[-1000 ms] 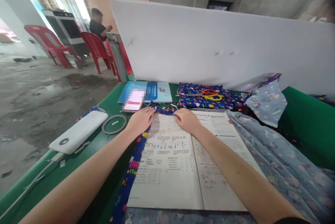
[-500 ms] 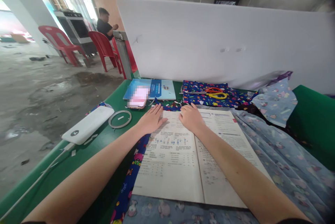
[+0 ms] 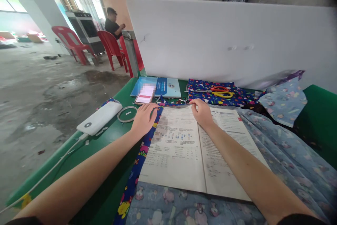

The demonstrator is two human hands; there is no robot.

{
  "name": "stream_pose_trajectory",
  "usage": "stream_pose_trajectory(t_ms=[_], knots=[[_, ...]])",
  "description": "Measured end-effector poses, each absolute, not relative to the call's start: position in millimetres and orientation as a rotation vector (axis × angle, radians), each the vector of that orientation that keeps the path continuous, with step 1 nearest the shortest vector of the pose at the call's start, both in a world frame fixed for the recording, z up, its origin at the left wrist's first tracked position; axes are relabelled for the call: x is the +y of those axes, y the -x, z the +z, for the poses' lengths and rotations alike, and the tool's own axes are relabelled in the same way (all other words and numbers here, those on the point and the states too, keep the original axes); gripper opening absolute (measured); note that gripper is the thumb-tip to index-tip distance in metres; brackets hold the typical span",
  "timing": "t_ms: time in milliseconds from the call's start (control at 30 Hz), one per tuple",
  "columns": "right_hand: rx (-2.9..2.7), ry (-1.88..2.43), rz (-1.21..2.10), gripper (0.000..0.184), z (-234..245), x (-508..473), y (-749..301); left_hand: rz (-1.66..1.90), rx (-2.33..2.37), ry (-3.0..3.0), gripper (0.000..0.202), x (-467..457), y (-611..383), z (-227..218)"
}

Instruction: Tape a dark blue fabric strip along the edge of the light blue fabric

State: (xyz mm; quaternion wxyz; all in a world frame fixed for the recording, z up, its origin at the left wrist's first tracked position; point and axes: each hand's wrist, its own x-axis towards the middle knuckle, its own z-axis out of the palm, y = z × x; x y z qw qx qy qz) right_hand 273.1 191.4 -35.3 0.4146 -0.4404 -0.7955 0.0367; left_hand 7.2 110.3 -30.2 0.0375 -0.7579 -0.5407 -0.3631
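Note:
An open book (image 3: 179,172) with printed pages lies on a grey-blue cloth patterned with cartoon animals (image 3: 158,200). Dark blue printed fabric (image 3: 142,153) runs along the book's left side and shows in a strip at its top edge. My left hand (image 3: 143,119) rests at the top left corner of the book, on the blue fabric, its thumb apart from the fingers. At the middle of the top edge, my right hand (image 3: 202,112) has its fingers curled and pinched on the rim of the fabric. Their tips are partly hidden.
A phone (image 3: 144,95) lies on a blue booklet (image 3: 170,86). Scissors with red and yellow handles (image 3: 222,93) rest on folded blue fabric (image 3: 197,84). To the left are a tape ring (image 3: 119,114) and a white power bank (image 3: 100,118) with a cable. A white board (image 3: 223,42) stands behind.
My left hand has moved left off the page onto the fabric at the corner. The right hand has gone from lying on the page to pinching at the top edge. The view shifted slightly.

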Motion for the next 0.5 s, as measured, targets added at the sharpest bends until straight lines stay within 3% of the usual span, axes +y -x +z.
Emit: stream_pose_trajectory(t_ms=[233,367,500], knots=[[-1.91,1.114,0.176,0.02,-40,196,-273,-0.886,-1.627,2.254,0.027,89,12,-30],[-1.929,1.109,0.156,0.019,-41,195,-273,-0.556,-1.685,2.094,0.038,87,22,-21],[-1.923,1.125,0.172,0.019,-40,195,-272,-0.16,-1.806,1.945,0.036,85,38,-10]])
